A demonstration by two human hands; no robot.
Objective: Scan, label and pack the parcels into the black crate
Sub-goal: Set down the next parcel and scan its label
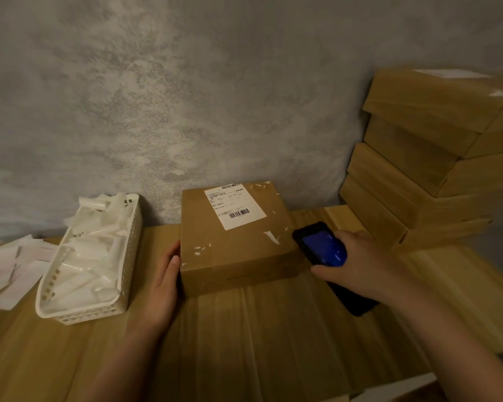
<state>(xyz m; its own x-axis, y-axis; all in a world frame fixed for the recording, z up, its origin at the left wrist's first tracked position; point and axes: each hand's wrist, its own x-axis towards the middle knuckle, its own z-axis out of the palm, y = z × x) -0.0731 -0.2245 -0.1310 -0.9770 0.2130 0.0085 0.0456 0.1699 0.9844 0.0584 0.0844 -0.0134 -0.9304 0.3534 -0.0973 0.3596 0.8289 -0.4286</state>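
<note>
While the left hand (164, 281) lies flat against the cardboard parcel (235, 239) on the wooden table (273, 343), apparently steadying it, the right hand (357, 264) grips a handheld scanner (321, 245) beside its shipping label (234, 207), likely for scanning

I see a brown cardboard parcel (235, 242) lying flat on the table. Its white shipping label (234, 207) faces up. More parcels (430, 158) are stacked at right.

labelled parcel (233, 239), right hand (357, 262) holding scanner (321, 245)
</note>
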